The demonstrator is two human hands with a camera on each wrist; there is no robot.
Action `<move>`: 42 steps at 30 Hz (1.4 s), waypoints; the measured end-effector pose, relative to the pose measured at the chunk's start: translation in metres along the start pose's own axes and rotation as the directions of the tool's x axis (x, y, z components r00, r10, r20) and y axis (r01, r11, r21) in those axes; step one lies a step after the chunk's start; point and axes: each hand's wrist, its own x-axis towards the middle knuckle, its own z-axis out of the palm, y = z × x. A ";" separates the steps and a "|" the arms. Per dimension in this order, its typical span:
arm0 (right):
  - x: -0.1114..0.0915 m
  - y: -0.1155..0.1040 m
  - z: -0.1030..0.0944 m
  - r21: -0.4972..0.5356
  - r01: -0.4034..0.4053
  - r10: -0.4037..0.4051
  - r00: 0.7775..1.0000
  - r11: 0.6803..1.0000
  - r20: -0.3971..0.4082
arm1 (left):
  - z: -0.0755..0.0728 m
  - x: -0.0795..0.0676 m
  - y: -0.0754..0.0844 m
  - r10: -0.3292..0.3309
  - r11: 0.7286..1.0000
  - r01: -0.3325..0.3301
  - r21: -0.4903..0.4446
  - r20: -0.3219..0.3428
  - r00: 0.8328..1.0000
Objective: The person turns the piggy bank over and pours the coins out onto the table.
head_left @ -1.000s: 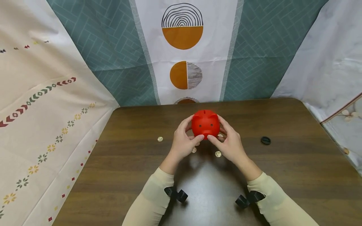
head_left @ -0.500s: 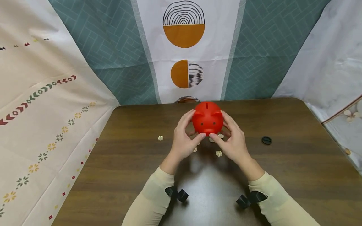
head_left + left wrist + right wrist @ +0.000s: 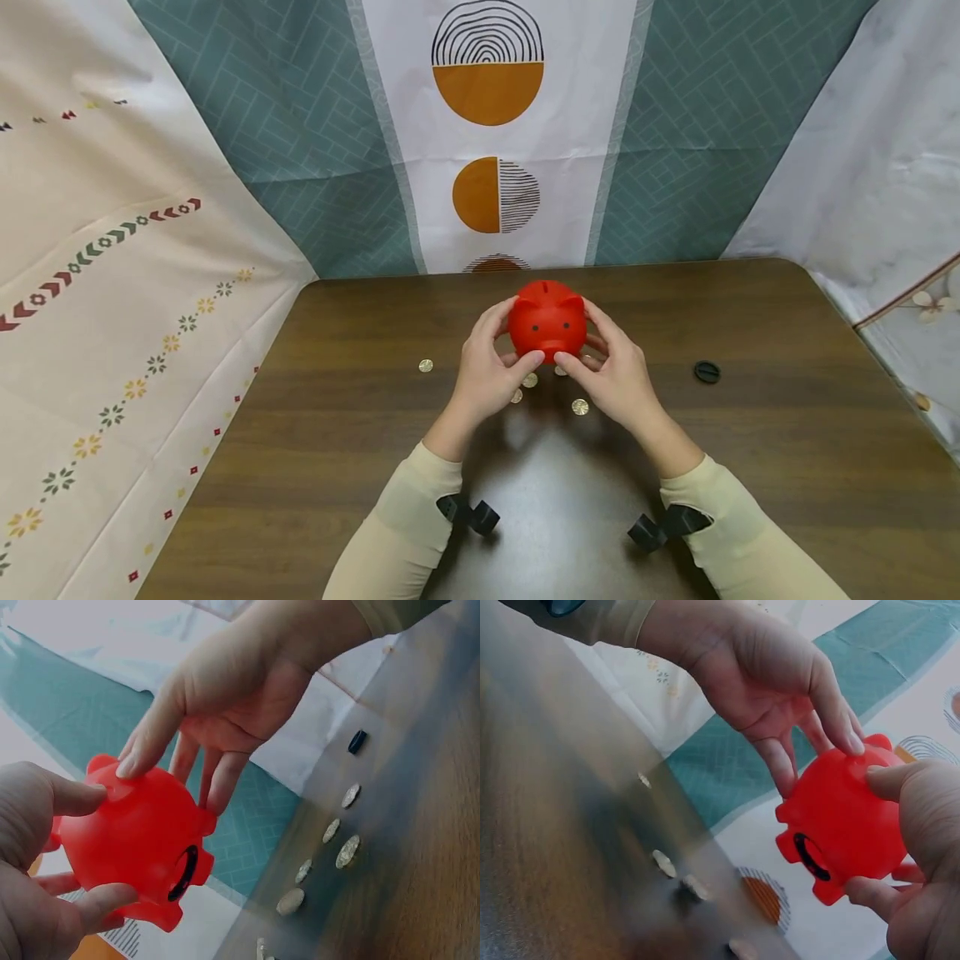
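A red piggy bank (image 3: 548, 323) is held up over the table between both hands, face toward me, with the slot on top. My left hand (image 3: 487, 371) grips its left side, thumb at the snout. On the other side my right hand (image 3: 617, 373) mirrors that grip, its thumb also beside the snout. The left wrist view shows the belly's round, dark-edged opening (image 3: 183, 874) between the stubby feet. Several gold coins lie on the table below, among them one coin (image 3: 580, 407) near the right hand and another coin (image 3: 529, 381) near the left thumb.
A black round plug (image 3: 707, 372) lies to the right on the brown wooden table (image 3: 337, 467). One coin (image 3: 426, 366) sits apart, left of the left hand. Patterned cloths, including a teal one (image 3: 300, 125), hang behind and beside the table.
Both hands moved the piggy bank up and tipped its top toward me, showing more of the slot, then lowered it slightly and tipped it back. Both grips stayed on it.
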 end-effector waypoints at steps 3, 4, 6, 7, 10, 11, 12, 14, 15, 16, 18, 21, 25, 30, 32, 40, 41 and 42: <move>-0.001 -0.001 0.000 -0.004 -0.001 0.001 1.000 1.000 -0.005 | 0.001 0.001 -0.003 0.019 1.000 -0.019 0.003 -0.003 1.000; -0.001 -0.001 0.000 -0.001 0.008 -0.008 1.000 1.000 -0.012 | 0.001 0.001 -0.003 0.035 0.999 -0.035 0.000 -0.007 0.999; -0.001 -0.001 0.000 -0.008 0.067 -0.067 0.997 0.998 -0.045 | 0.000 -0.001 0.008 0.086 0.996 -0.086 -0.008 -0.023 0.996; 0.000 0.003 0.000 -0.018 0.115 -0.116 0.990 0.993 -0.075 | 0.000 -0.002 0.015 0.137 0.991 -0.137 -0.009 -0.035 0.990; 0.002 0.016 0.001 -0.050 0.257 -0.261 0.953 0.965 -0.151 | 0.000 -0.003 0.021 0.268 0.963 -0.268 0.001 -0.065 0.961; 0.003 0.021 0.001 -0.066 0.268 -0.276 0.948 0.961 -0.157 | -0.001 -0.004 0.022 0.278 0.960 -0.278 0.013 -0.069 0.958; 0.003 0.027 0.002 -0.062 0.263 -0.270 0.950 0.963 -0.154 | 0.000 -0.003 0.018 0.277 0.961 -0.276 0.025 -0.066 0.959; 0.004 0.034 0.002 -0.039 0.194 -0.198 0.974 0.980 -0.115 | 0.000 -0.001 0.006 0.206 0.978 -0.204 0.036 -0.049 0.977; 0.004 0.036 0.002 -0.030 0.144 -0.146 0.986 0.989 -0.086 | 0.000 -0.001 0.004 0.155 0.987 -0.154 0.042 -0.038 0.987; 0.004 0.037 0.002 -0.029 0.097 -0.099 0.993 0.995 -0.063 | 0.000 -0.001 0.002 0.108 0.993 -0.107 0.044 -0.026 0.994; 0.004 0.039 0.003 -0.022 0.045 -0.046 0.998 0.999 -0.044 | -0.001 0.000 -0.001 0.050 0.998 -0.050 0.034 -0.009 0.999; 0.004 0.038 0.005 -0.026 0.034 -0.035 0.998 0.999 -0.046 | -0.001 0.001 0.000 0.030 0.999 -0.030 0.020 0.000 1.000; 0.003 0.037 0.006 -0.027 0.035 -0.036 0.998 0.999 -0.044 | 0.000 0.002 0.000 0.027 0.999 -0.026 0.026 -0.003 1.000; 0.003 0.033 0.006 -0.053 0.240 -0.246 0.959 0.969 -0.143 | 0.002 0.001 0.001 0.280 0.960 -0.280 0.022 -0.079 0.957; 0.003 0.031 0.005 -0.075 0.340 -0.348 0.921 0.937 -0.175 | 0.004 0.000 0.004 0.408 0.913 -0.406 0.041 -0.115 0.906; 0.002 0.039 0.005 -0.109 0.006 -0.009 0.999 0.994 -0.032 | 0.003 -0.003 -0.005 0.040 0.989 -0.032 0.142 -0.050 0.998; 0.001 0.041 0.005 -0.113 -0.022 0.020 1.000 0.993 -0.021 | 0.003 -0.003 -0.007 0.003 0.989 0.002 0.146 -0.035 0.999; 0.001 0.042 0.005 -0.116 -0.038 0.037 0.999 0.993 -0.016 | 0.003 -0.002 -0.007 -0.014 0.988 0.017 0.151 -0.022 1.000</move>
